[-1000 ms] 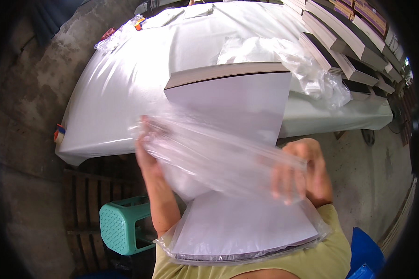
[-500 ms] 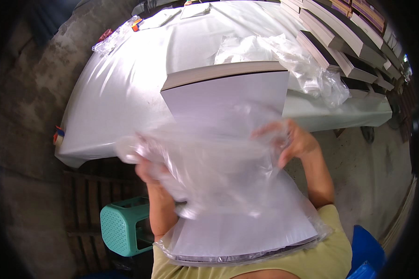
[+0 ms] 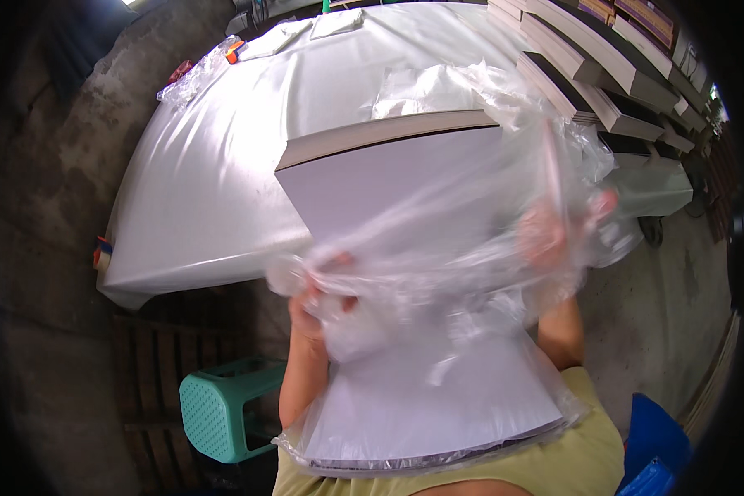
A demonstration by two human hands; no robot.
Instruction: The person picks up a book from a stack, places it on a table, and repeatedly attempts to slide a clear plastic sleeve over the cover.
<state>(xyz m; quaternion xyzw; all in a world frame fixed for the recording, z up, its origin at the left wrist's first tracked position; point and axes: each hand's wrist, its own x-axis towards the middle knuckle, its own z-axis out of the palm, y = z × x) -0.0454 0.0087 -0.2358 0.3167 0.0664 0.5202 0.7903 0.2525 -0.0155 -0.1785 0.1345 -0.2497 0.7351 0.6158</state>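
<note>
A thick stack of white sheets or boards (image 3: 372,182) spans from the table toward my body. Its near end lies inside a clear plastic bag (image 3: 438,289), against my front. My left hand (image 3: 312,307) is closed on the bunched film at the bag's left side. On the other side, my right hand (image 3: 550,236) is raised within or behind the film, beside the stack's right edge. Its fingers look spread but are smeared by motion and veiled by plastic, so their grip is unclear. Loose film stretches between both hands across the stack.
A white-covered table (image 3: 215,174) stands ahead. Dark-topped boards (image 3: 587,62) are piled at the far right, near crumpled plastic (image 3: 417,87). Tape dispensers (image 3: 236,51) sit along the left edge. A green stool (image 3: 211,413) is at lower left, something blue (image 3: 657,438) at lower right.
My right hand has moved up and to the right, drawing the film with it over the stack. My left hand has shifted slightly right, still with film.
</note>
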